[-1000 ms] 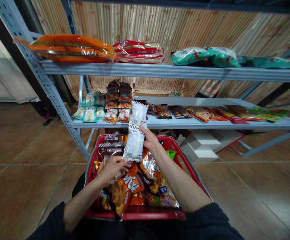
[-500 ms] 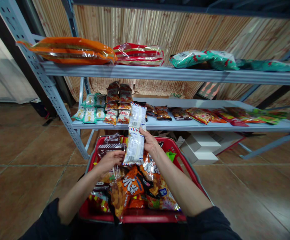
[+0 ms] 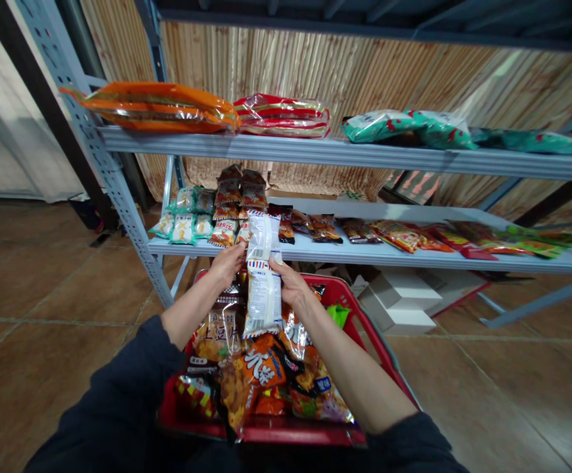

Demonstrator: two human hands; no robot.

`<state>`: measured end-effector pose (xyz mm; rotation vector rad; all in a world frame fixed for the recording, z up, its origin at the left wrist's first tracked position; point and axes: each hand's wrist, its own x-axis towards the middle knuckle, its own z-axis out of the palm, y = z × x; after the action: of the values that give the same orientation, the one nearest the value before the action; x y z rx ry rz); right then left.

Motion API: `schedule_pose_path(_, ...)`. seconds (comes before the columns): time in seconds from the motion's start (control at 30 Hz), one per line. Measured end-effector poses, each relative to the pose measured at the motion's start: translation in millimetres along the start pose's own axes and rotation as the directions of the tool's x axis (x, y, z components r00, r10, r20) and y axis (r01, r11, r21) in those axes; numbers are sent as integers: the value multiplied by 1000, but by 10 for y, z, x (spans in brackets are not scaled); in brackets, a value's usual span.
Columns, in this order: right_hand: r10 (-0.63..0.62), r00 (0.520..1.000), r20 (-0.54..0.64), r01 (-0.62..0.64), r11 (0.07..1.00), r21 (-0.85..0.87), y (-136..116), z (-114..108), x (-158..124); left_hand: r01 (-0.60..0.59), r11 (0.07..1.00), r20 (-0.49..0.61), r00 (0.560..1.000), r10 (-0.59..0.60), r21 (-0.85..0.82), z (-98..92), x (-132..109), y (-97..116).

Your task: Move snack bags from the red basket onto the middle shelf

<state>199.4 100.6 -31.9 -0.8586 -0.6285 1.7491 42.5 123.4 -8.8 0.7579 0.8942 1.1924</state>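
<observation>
Two joined white snack packets [image 3: 264,299], striped red and blue at their ends, hang upright in front of the shelf with their printed backs toward me. My right hand [image 3: 289,284] grips their right edge near the seam between them. At the upper packet's left edge, my left hand [image 3: 227,266] has its fingertips closed on it. Below is a red shopping basket [image 3: 286,433] filled with snack bags, among them an orange and black bag [image 3: 266,361] and a brown potato chip bag [image 3: 217,328]. White and orange packets [image 3: 223,232] stand stacked on the shelf behind my left hand.
The lower shelf [image 3: 364,254] also bears small green and white packets [image 3: 184,228] and a row of flat snack bags [image 3: 404,235]. Big orange bags [image 3: 152,108], red bags [image 3: 283,115] and teal bags [image 3: 414,128] lie on the shelf above. White boxes [image 3: 398,302] stand underneath.
My left hand has moved up from the lower packet to the upper packet's left edge. My right hand keeps its hold. The packets have shifted slightly down in view.
</observation>
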Motion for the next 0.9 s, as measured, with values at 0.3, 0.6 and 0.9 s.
schedule_pose_path(0.3, 83, 997, 0, -83, 997, -2, 23, -51, 37, -28, 999, -40, 999, 26, -47, 98, 392, 155)
schedule_pose_path(0.6, 73, 997, -22, -74, 997, -40, 40, -28, 55, -34, 997, -169, 985, 46, 69, 250, 699, 473)
schedule_pose_path(0.9, 39, 998, -51, -42, 998, -56, 31, -3, 27, -109, 974, -252, 955, 159, 201, 326, 803, 521)
